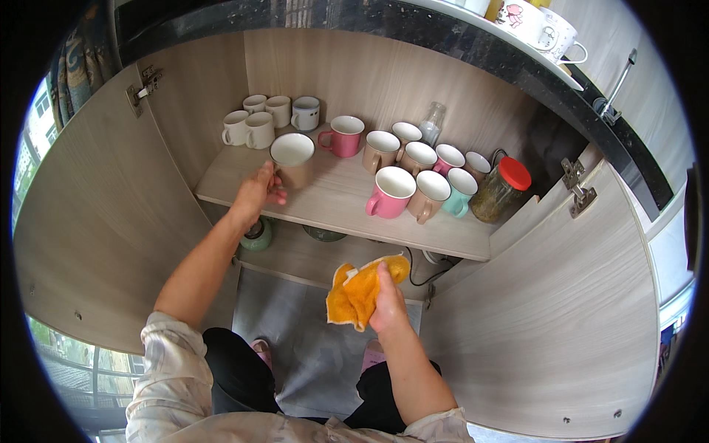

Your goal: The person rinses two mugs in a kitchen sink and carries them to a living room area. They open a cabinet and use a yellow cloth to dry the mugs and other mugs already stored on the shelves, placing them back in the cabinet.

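My left hand (258, 190) is at the handle side of a tan mug with a white inside (294, 174), its fingers closed round where the handle sits. The mug is upright at the left front of the cabinet shelf; whether its base touches the shelf is unclear. In front of the shelf, lower down, my right hand (387, 303) grips an orange cloth (357, 293) with pale edging, which hangs bunched from the fingers. Behind the tan mug stand several small white cups (260, 131), a white mug with a dark rim (305, 116) and a pink mug (345, 138).
On the shelf's (332, 193) right half stand several tan, pink and teal mugs (461, 192), a clear bottle (432, 122) and a red-lidded jar (502, 193). Open doors flank me, left (96, 221) and right (546, 310). A green jar (256, 235) sits below; a dark countertop (340, 18) overhangs.
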